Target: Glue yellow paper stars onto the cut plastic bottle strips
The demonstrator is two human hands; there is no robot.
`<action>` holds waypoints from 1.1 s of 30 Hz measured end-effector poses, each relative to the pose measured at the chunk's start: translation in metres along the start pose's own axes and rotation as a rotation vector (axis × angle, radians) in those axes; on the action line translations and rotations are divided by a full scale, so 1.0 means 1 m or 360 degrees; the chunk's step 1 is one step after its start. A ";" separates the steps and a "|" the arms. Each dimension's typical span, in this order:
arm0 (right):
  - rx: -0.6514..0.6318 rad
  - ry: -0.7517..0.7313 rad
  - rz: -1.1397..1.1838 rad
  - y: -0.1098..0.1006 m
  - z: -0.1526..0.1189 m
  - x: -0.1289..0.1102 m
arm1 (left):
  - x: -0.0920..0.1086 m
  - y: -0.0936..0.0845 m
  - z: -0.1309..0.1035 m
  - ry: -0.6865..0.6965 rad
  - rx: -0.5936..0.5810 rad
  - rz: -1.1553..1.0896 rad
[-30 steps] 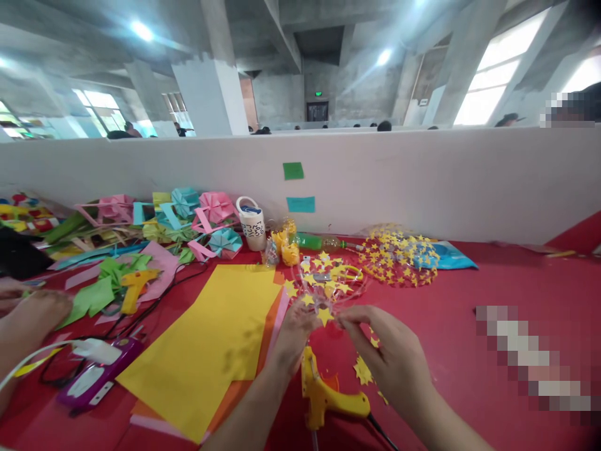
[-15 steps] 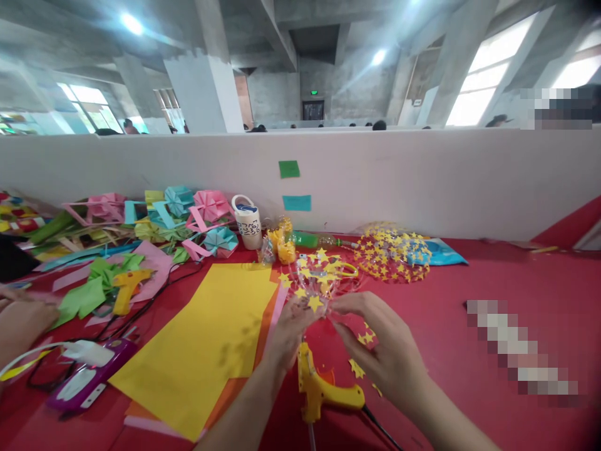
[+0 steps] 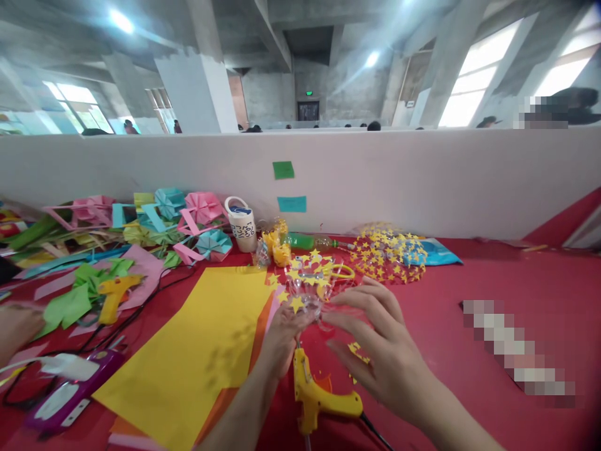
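Note:
My left hand (image 3: 282,335) is closed on the base of a clear plastic piece covered with yellow stars (image 3: 313,266). One star sits close to the left fingertips. My right hand (image 3: 382,344) is beside the piece on its right, fingers spread and bent, with nothing seen in them. A yellow glue gun (image 3: 319,401) lies below and between both hands, its black cord running toward the front. Some loose yellow stars (image 3: 357,352) lie on the red table, partly behind my right hand.
Yellow paper sheets (image 3: 188,338) cover the table on my left. Beyond them are a purple power strip (image 3: 75,394), another yellow glue gun (image 3: 115,294) and a co-worker's hand (image 3: 19,329). A starred clear piece (image 3: 387,254), green bottle (image 3: 300,241) and white cup (image 3: 241,228) stand along the partition.
My right hand has moved slightly away from the starred piece and its fingers have spread. My left hand still holds the piece. The whole view has shifted a little.

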State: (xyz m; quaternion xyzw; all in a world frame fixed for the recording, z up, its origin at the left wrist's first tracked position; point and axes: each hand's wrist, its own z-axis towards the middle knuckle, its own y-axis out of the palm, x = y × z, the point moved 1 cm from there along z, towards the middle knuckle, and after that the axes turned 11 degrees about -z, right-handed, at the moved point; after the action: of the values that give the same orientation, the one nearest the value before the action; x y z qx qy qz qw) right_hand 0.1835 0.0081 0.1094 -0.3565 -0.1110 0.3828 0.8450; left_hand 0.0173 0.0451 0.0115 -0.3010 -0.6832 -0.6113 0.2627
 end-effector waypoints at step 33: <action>0.0184 0.0022 0.0264 0.001 -0.002 0.000 | -0.002 0.004 -0.002 -0.0008 -0.0135 -0.0051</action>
State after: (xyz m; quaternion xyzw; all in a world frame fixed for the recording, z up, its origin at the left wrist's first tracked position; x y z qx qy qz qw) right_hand 0.1838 0.0082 0.1074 -0.3178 -0.0530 0.4548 0.8303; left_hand 0.0211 0.0429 0.0131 -0.3024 -0.6620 -0.6432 0.2380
